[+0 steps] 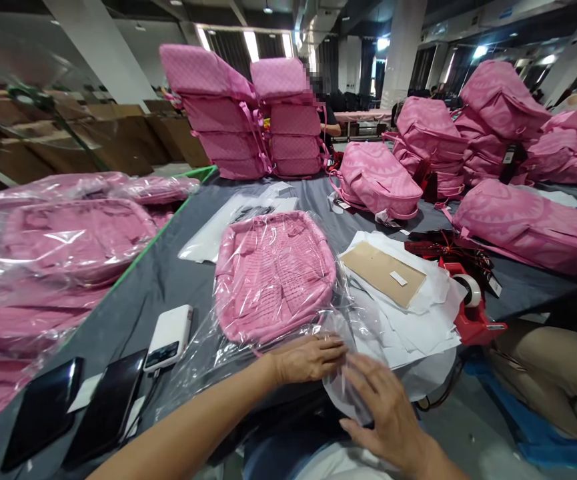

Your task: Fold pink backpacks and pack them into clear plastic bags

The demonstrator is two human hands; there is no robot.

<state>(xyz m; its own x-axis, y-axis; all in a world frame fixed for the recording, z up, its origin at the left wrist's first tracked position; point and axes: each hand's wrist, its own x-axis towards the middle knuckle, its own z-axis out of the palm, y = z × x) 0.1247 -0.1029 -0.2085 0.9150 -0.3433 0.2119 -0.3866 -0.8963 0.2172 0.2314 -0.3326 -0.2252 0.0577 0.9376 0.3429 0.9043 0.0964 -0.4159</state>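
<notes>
A pink backpack (275,277) lies flat in front of me inside a clear plastic bag (195,353), whose loose end reaches toward me at the table's near edge. My left hand (311,358) rests at the backpack's near side, its fingers curled together on the bag's gathered film. Just right of it, my right hand (388,400) has its fingers stretched out and its thumb apart, with the fingertips against the bag's loose flap. The film partly covers the fingertips of both hands.
On the left lie bagged pink backpacks (78,233), two black phones (43,410) and a white power bank (169,337). To the right are white paper sheets (393,333), brown cardboard (384,272) and a red tape dispenser (475,313). Stacked pink bags (293,127) stand behind; a person's leg (548,360) is at right.
</notes>
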